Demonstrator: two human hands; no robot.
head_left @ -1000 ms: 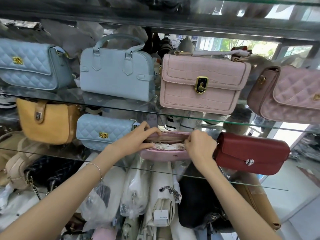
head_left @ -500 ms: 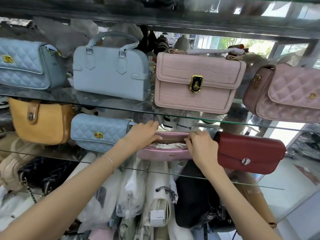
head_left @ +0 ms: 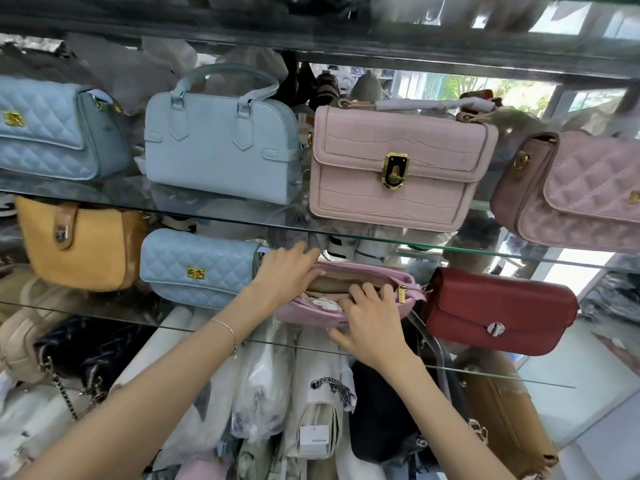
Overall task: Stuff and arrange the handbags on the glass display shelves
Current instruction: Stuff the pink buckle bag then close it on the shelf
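A small pink zip bag (head_left: 377, 276) lies on the middle glass shelf (head_left: 104, 315), unzipped, with white paper stuffing (head_left: 323, 303) showing in its mouth. My left hand (head_left: 287, 275) grips the bag's left end at the opening. My right hand (head_left: 370, 317) has its fingers pushed into the opening and its thumb under the bag's front. A gold zip pull (head_left: 402, 294) sits at the bag's right end.
A light blue quilted bag (head_left: 197, 268) stands just left of the pink bag, a dark red flap bag (head_left: 498, 310) just right. A mustard bag (head_left: 79, 247) is further left. The upper shelf carries blue and pink bags (head_left: 398, 168). Wrapped bags hang below (head_left: 318, 417).
My right hand has slid from the bag's right end to its middle and gone into the opening. The zip pull is uncovered. My left hand stays at the left end.
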